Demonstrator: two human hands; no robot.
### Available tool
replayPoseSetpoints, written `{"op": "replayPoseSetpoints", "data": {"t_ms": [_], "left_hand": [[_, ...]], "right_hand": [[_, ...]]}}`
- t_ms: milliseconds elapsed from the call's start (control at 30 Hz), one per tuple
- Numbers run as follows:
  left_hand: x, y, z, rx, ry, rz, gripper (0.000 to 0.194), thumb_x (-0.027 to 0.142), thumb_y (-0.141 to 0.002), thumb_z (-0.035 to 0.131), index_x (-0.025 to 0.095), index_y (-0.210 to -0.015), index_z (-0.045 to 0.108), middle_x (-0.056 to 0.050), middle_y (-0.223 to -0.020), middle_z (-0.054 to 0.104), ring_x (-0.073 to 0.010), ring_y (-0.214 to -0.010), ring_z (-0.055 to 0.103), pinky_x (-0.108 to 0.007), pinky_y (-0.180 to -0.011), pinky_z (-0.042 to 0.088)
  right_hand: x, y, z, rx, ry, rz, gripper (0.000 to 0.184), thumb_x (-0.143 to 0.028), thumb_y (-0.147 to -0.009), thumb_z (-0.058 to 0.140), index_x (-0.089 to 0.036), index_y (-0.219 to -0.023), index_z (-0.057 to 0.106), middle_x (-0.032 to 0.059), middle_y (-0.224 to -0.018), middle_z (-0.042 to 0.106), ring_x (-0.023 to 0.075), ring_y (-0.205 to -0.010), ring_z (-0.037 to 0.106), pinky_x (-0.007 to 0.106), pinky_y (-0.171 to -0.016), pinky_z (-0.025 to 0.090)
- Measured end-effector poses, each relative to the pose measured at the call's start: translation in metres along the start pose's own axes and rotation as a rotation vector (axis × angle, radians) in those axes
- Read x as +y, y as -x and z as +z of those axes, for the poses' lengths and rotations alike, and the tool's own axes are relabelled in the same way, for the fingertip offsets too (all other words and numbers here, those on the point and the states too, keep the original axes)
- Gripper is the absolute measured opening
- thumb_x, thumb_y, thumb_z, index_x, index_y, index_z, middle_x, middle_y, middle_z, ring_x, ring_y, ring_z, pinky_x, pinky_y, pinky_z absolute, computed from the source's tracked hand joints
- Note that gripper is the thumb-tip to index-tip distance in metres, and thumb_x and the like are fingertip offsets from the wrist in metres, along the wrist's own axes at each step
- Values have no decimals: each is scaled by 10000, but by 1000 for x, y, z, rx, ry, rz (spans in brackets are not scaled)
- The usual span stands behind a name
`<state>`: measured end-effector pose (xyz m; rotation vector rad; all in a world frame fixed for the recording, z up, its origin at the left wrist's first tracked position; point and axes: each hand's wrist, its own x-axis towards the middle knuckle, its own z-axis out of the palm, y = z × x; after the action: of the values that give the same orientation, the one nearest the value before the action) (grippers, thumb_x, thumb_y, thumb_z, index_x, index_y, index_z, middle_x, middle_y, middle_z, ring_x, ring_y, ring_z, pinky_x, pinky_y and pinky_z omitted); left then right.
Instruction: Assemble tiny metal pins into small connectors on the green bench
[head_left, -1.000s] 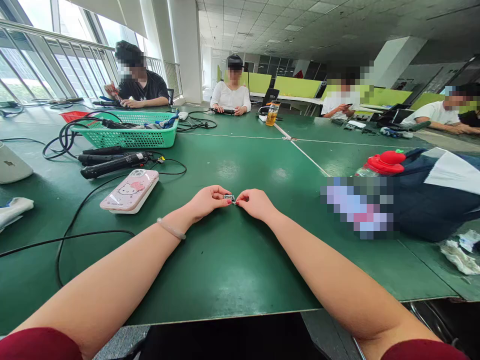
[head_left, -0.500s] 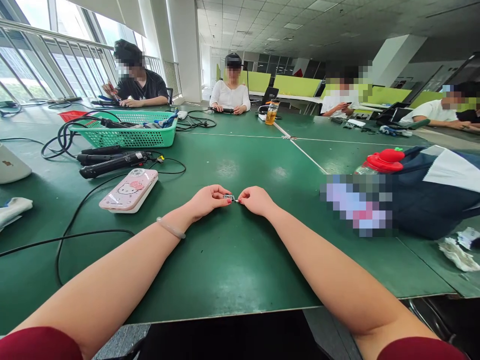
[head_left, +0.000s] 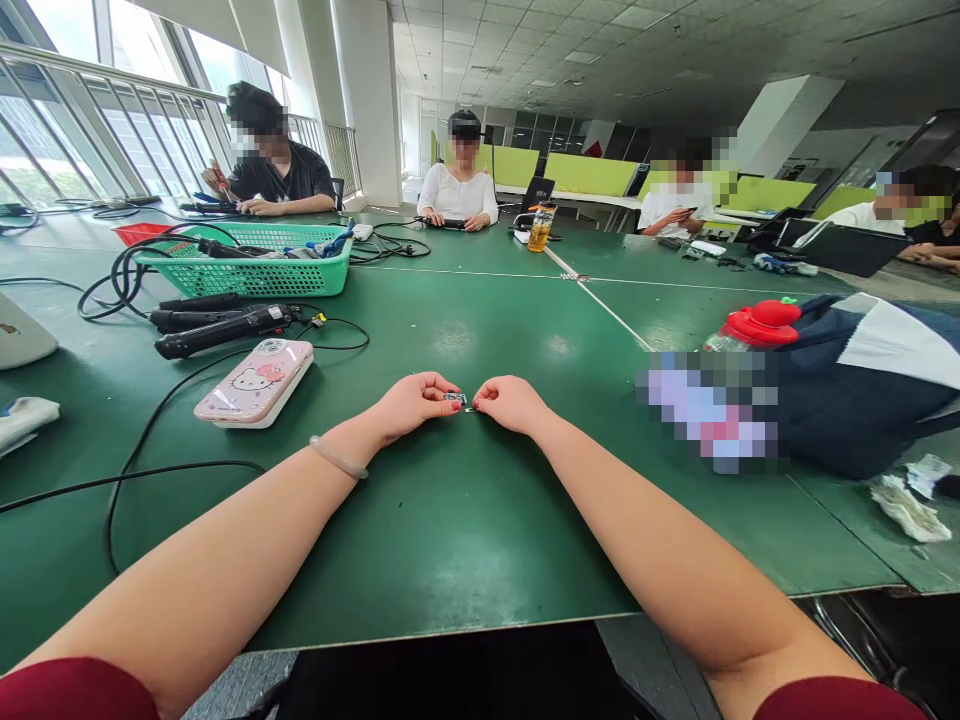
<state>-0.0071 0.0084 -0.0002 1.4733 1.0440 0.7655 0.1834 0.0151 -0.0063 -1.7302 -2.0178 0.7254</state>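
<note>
My left hand (head_left: 420, 407) is closed in a pinch on a small silvery-and-dark piece (head_left: 454, 397), too small to name. Facing it, my right hand (head_left: 512, 404) has thumb and fingers pressed together at a tiny pale, shiny piece (head_left: 470, 408). A narrow gap shows between the two pieces. Both hands are just above or resting on the green table (head_left: 465, 520); I cannot tell which. Left of my left hand lies a pink Hello Kitty case (head_left: 255, 382).
A green basket (head_left: 247, 270) of tools and cables stands at the back left, with black handheld tools (head_left: 225, 325) before it. A dark blue bag (head_left: 862, 400) and a red-lidded bottle (head_left: 761, 325) are on the right. Farther back stands an amber drink (head_left: 541, 228). Several people sit around.
The tiny piece at my right fingertips now sits slightly lower and apart from the one in my left hand. A dark flat panel has come up before the person at far right.
</note>
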Motion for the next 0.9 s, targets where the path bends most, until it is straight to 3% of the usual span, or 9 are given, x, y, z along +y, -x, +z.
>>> {"op": "replayPoseSetpoints", "data": {"t_ms": [133, 300, 467, 667, 900], "left_hand": [[0, 0, 0, -7, 15, 6, 320, 272, -607, 735, 145, -871, 605, 19, -662, 610, -93, -646, 572, -261, -714, 437], [2, 1, 1, 31, -8, 2, 309, 260, -594, 740, 141, -843, 603, 18, -645, 608, -99, -633, 574, -273, -708, 442], [1, 0, 2, 88, -51, 5, 305, 221, -552, 756, 137, -791, 586, 10, -644, 617, -110, -630, 580, -282, -684, 446], [-2, -2, 2, 67, -58, 18, 300, 213, -549, 748, 141, -778, 566, 2, -663, 634, -119, -648, 594, -287, -684, 448], [-4, -3, 1, 49, -76, 43, 296, 232, -559, 739, 149, -772, 552, 18, -649, 617, -110, -627, 582, -274, -657, 433]], "right_hand": [[0, 2, 0, 20, 19, -24, 102, -271, -736, 563, -216, -715, 646, -11, -736, 638, 104, -636, 534, 205, -552, 365], [1, 6, -2, -10, 71, -165, 100, -298, -746, 578, -211, -721, 621, -21, -698, 598, 98, -617, 499, 210, -551, 346], [-1, 8, -1, 101, 105, -230, 86, -247, -754, 572, -200, -691, 608, -6, -774, 585, 105, -664, 489, 222, -586, 351], [-12, 13, 1, 248, -10, -319, 102, -239, -786, 534, -192, -727, 603, -4, -742, 560, 103, -647, 474, 225, -608, 361], [-20, 18, 6, 218, 8, -387, 81, -219, -789, 545, -192, -742, 604, -4, -734, 543, 101, -648, 468, 223, -609, 351]]}}
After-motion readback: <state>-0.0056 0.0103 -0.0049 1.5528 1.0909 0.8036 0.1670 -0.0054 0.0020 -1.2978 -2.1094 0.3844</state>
